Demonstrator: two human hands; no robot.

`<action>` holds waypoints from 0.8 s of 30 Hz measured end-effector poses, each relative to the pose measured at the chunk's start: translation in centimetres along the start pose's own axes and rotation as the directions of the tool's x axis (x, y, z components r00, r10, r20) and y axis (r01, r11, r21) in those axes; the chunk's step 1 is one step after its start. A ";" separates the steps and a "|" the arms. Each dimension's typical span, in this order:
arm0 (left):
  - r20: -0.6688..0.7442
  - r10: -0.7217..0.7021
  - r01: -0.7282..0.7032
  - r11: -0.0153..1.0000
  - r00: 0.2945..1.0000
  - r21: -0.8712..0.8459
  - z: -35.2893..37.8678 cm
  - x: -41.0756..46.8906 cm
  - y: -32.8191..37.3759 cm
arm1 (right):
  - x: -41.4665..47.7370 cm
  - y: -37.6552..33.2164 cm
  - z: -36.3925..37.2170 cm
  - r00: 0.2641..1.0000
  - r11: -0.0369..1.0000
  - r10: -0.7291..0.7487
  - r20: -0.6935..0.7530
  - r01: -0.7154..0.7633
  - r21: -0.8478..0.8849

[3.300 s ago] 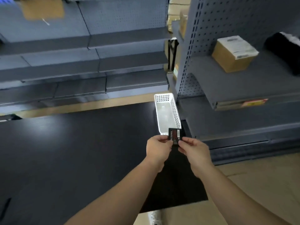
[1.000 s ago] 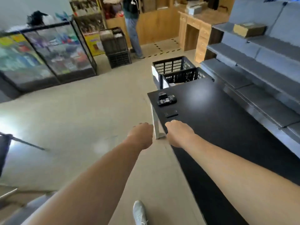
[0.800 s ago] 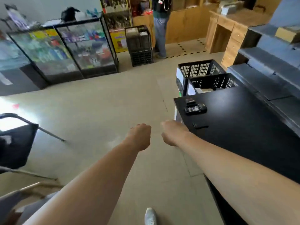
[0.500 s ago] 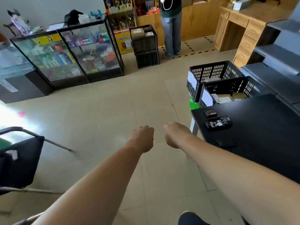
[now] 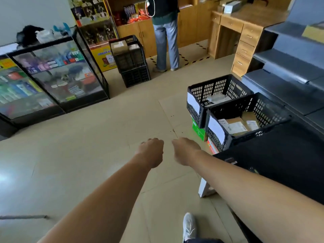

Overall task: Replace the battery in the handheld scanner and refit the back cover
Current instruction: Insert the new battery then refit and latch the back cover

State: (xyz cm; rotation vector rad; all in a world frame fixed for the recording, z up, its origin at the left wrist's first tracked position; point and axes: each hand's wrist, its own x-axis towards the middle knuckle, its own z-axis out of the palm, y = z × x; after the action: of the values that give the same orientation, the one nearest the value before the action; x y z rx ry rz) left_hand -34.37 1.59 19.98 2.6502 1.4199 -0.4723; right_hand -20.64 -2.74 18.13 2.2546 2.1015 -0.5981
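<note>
My left hand (image 5: 151, 151) and my right hand (image 5: 185, 149) hang side by side over the tiled floor, backs up and fingers curled in. Whatever the palms hold is hidden. Both hands are left of the black table (image 5: 284, 155). At the table's near left corner a small dark piece with a reddish strip (image 5: 230, 161) shows just above my right forearm. A bit further right a dark scrap of another part (image 5: 253, 170) peeks out. My forearm covers the rest of the scanner parts.
Two black crates (image 5: 228, 109) holding parcels stand beyond the table's left end. Grey shelving (image 5: 289, 67) runs along the right. Glass display cases (image 5: 52, 72) line the left. A person (image 5: 165, 32) stands at the wooden counter. My shoe (image 5: 189, 227) is on the floor.
The view has swung from the white basket and shelves to the table's other end and on leftward. The battery seen between my fingers is out of sight, and both hands have curled shut.
</note>
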 end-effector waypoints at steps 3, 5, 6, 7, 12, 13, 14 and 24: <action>0.041 0.123 -0.124 0.992 0.992 0.031 -1.9 5.8 2.4 | 2.5 4.3 -1.2 0.993 0.991 0.120 0.006 -0.120 0.054; 0.072 0.225 -0.230 0.971 0.972 0.065 -2.6 9.8 4.8 | 3.1 7.6 -1.5 0.973 0.967 0.229 0.024 -0.230 0.107; 0.091 0.278 -0.286 0.955 0.956 0.079 -2.8 11.8 6.4 | 3.1 9.4 -1.5 0.955 0.946 0.296 0.028 -0.297 0.133; 0.110 0.333 -0.342 0.936 0.937 0.083 -2.9 13.6 8.2 | 2.7 11.1 -1.5 0.930 0.917 0.366 0.030 -0.366 0.159; 0.170 0.637 -0.651 0.757 0.752 0.044 -2.2 18.9 18.1 | -2.9 17.5 -0.9 0.707 0.684 0.707 -0.002 -0.683 0.257; 0.197 0.689 -0.707 0.706 0.698 0.032 -1.8 19.1 19.7 | -4.2 17.9 -0.6 0.649 0.624 0.760 0.004 -0.732 0.272; 0.229 0.737 -0.761 0.648 0.636 0.026 -1.3 19.4 21.0 | -5.2 18.2 -0.1 0.594 0.565 0.804 0.019 -0.774 0.285; 0.376 0.752 -0.753 0.632 0.542 -0.180 4.1 22.4 22.2 | -3.4 17.2 6.6 0.300 0.092 0.917 0.264 -0.801 0.591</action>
State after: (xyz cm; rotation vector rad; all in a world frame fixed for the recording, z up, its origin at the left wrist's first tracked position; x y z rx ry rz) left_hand -5.36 6.05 7.72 2.5905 0.0711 -0.8390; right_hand -6.01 -9.52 8.64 3.3457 0.0258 -1.0754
